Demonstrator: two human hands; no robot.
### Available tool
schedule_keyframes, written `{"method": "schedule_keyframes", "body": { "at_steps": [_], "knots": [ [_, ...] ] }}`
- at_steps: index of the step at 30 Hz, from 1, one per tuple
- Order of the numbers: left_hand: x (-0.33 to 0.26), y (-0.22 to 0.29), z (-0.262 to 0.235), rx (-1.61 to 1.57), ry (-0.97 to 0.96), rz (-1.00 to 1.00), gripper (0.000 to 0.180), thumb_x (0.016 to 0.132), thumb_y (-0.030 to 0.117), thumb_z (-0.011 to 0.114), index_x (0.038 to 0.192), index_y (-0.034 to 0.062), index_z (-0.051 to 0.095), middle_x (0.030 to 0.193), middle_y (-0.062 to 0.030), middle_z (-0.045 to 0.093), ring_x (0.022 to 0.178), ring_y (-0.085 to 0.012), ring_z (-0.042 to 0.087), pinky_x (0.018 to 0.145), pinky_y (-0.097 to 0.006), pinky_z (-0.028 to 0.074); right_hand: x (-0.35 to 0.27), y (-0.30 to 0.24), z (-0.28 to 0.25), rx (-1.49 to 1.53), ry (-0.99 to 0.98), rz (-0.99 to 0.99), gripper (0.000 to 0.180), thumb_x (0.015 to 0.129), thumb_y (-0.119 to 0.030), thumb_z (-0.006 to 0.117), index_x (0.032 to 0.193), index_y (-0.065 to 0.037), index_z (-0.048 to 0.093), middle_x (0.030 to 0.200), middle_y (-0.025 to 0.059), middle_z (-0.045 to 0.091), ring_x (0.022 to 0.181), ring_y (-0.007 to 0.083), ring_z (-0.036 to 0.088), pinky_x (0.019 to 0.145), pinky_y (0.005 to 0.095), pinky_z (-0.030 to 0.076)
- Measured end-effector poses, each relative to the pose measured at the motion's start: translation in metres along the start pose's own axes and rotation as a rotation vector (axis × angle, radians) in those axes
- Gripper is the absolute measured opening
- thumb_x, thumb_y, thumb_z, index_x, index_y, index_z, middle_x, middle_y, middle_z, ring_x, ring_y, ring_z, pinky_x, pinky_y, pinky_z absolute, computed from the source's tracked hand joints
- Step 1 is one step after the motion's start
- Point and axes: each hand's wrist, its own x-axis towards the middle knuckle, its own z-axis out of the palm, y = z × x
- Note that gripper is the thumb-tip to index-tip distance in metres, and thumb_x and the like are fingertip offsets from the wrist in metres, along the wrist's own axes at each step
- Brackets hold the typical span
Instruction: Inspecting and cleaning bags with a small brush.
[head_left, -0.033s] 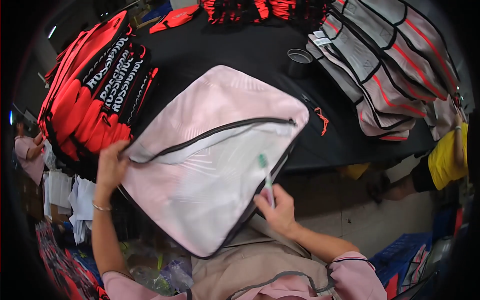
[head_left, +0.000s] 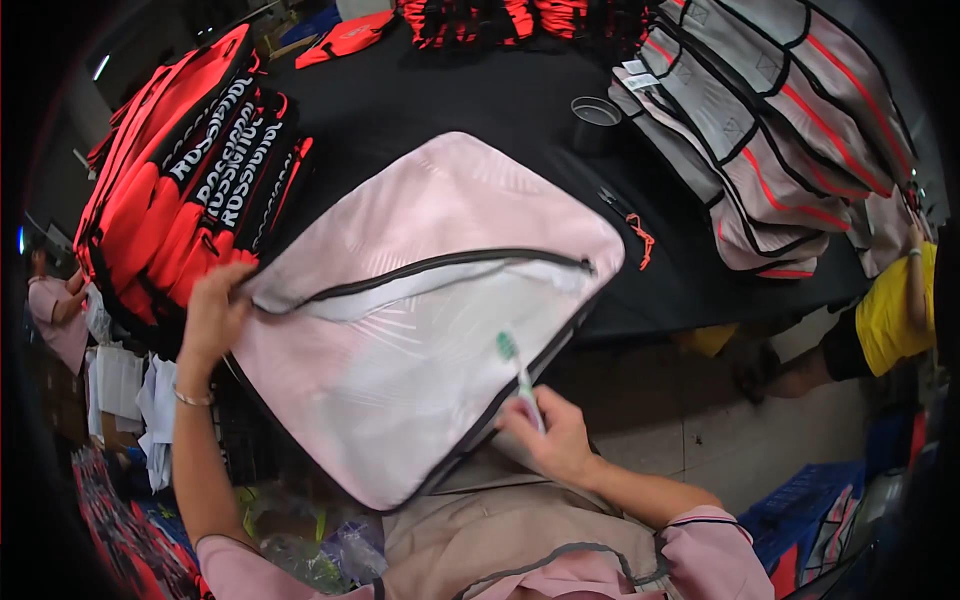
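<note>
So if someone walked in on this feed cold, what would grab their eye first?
Probably the big pale pink zippered pouch at centre, held over the black table's near edge: the left hand grips its left corner, and the right hand holds a green-headed toothbrush against its lower right. Next, the stack of bright red bags at left.

I hold a pale pink fabric cover [head_left: 420,300], flat and roughly square, edged in dark piping, tilted corner-up and overhanging the near edge of the black worktop [head_left: 480,110]. Its dark zipper [head_left: 440,265] runs across the middle and stands partly open, showing a whitish lining. A toothbrush [head_left: 522,385] with a green head lies against the cover's lower right edge, bristle end pointing up.
</note>
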Motion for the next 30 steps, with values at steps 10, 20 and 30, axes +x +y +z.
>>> {"method": "schedule_keyframes", "body": {
  "at_steps": [10, 20, 30],
  "knots": [
    [0.141, 0.060, 0.129, -0.046, 0.191, -0.189, 0.068, 0.077, 0.024, 0.077, 0.138, 0.0184, 0.048, 0.138, -0.0133, 0.049, 0.127, -0.0333, 0.048, 0.106, -0.045, 0.039, 0.030, -0.053, -0.092, 0.217, 0.223, -0.011, 0.012, 0.094, -0.006, 0.059, 0.105, -0.001, 0.057, 0.086, 0.0059, 0.066, 0.051, -0.0015, 0.037, 0.043, 0.0170, 0.030],
    [0.083, 0.094, 0.193, -0.556, 0.031, -0.134, 0.079, 0.067, -0.007, 0.060, 0.141, 0.0098, 0.044, 0.152, -0.0248, 0.029, 0.140, -0.0388, 0.030, 0.116, -0.038, 0.028, 0.128, -0.002, -0.045, -0.423, 0.002, -0.188, 0.036, 0.094, -0.017, 0.058, 0.124, 0.002, 0.053, 0.094, 0.0128, 0.065, 0.087, 0.0206, 0.062, 0.083, 0.0317, 0.048],
    [0.067, 0.057, 0.177, -0.438, 0.165, -0.037, 0.046, 0.074, -0.001, 0.062, 0.119, 0.0069, 0.062, 0.126, -0.0143, 0.058, 0.121, -0.0316, 0.052, 0.108, -0.038, 0.037, 0.144, 0.027, -0.052, -0.550, -0.005, -0.034, 0.039, 0.101, -0.023, 0.041, 0.132, -0.003, 0.052, 0.090, 0.0129, 0.064, 0.082, 0.0239, 0.062, 0.078, 0.0340, 0.048]
  ]
}}
